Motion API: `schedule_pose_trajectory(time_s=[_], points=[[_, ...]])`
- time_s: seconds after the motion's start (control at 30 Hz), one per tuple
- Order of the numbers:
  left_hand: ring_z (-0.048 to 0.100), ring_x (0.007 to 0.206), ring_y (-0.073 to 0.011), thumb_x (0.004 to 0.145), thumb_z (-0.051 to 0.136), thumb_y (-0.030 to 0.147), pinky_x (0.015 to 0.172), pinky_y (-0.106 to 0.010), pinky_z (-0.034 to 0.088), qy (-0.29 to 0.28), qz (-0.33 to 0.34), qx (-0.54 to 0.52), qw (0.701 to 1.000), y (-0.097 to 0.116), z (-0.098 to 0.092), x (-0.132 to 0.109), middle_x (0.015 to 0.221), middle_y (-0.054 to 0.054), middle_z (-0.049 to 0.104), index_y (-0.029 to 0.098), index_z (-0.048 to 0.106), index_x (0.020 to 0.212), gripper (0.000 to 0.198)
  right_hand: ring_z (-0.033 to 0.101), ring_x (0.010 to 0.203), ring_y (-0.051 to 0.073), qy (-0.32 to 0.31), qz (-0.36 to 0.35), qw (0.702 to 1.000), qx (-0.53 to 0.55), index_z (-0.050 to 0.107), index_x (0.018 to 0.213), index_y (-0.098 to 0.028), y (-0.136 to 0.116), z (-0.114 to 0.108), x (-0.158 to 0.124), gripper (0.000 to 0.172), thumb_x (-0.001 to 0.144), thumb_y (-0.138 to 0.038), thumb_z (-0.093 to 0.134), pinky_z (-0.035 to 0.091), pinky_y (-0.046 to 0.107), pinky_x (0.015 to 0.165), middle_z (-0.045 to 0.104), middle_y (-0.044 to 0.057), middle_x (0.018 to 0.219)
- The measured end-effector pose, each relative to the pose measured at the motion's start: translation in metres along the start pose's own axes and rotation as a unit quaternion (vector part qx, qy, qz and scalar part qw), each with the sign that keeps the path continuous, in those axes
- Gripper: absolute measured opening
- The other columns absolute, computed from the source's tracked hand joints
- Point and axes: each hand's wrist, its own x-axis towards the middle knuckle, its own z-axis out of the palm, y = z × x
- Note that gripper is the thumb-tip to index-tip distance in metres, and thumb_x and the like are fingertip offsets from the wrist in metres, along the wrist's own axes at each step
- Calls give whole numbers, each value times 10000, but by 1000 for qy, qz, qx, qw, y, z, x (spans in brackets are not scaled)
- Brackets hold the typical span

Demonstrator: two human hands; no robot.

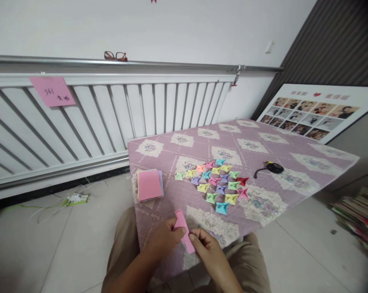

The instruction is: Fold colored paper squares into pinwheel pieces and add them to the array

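Note:
A narrow folded strip of pink paper is pinched between both hands at the near edge of the table. My left hand grips its left side with thumb and fingers closed. My right hand pinches its lower right end. Further out on the purple patterned tablecloth lie several small folded paper pieces in pink, green, yellow, blue and purple, grouped together. A stack of coloured paper sheets, pink on top, rests to the left of them.
A small black and yellow object with a cord lies right of the folded pieces. Behind the table stands a white radiator with a pink note and glasses. A photo board leans at right. Books and wires lie on the floor.

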Motion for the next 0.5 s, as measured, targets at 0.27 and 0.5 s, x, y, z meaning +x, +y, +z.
schedule_pose_trajectory(time_s=[0.27,0.5], points=[[337,523,-99,712,529,228,501,-233,242,-111,50,79,989,12,-9,-15,549,70,388,194,490,611,113,429,530,94,-33,10,999,12,668,732,-188,-29,-2,3,286,708,-469,718,334,210,505,552,-44,590],[376,532,-118,721,577,289,507,-251,260,-78,38,-7,996,20,-19,-19,547,47,453,179,596,650,131,393,489,91,-3,53,998,33,556,623,-197,-19,1,2,372,677,-539,692,332,211,489,469,-70,515]])
